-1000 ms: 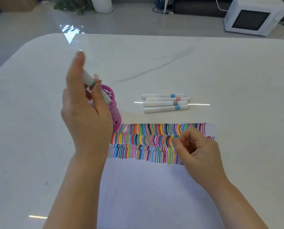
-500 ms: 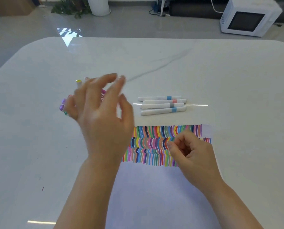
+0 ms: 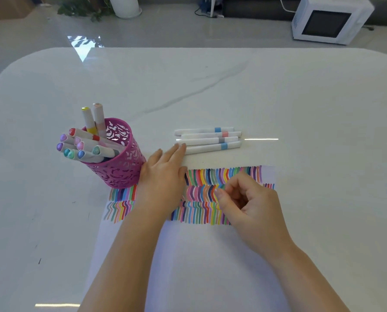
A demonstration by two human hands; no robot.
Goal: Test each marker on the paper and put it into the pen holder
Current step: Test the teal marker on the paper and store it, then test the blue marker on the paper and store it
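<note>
Glossy grey floor (image 3: 188, 30) runs behind the desk (image 3: 210, 86), with a white microwave (image 3: 330, 21) on it at the far right and a leafy plant (image 3: 84, 7) beside a white pot (image 3: 125, 5) at the far left. Polished white with a faint grey vein, the desk has rounded far corners and stretches wide beyond the things on it. A magenta pen holder (image 3: 120, 167) of cut-out lattice stands on the far left corner of the paper (image 3: 210, 255), packed with capped markers (image 3: 84, 145). Four white markers (image 3: 208, 139) lie side by side just beyond the paper's far edge, which carries rows of coloured strokes. The left hand (image 3: 163, 176) lies flat with straight fingers, its fingertips at the near ends of those markers. The right hand (image 3: 246, 203) rests on the strokes, fingers loosely curled, nothing visible in them.
</note>
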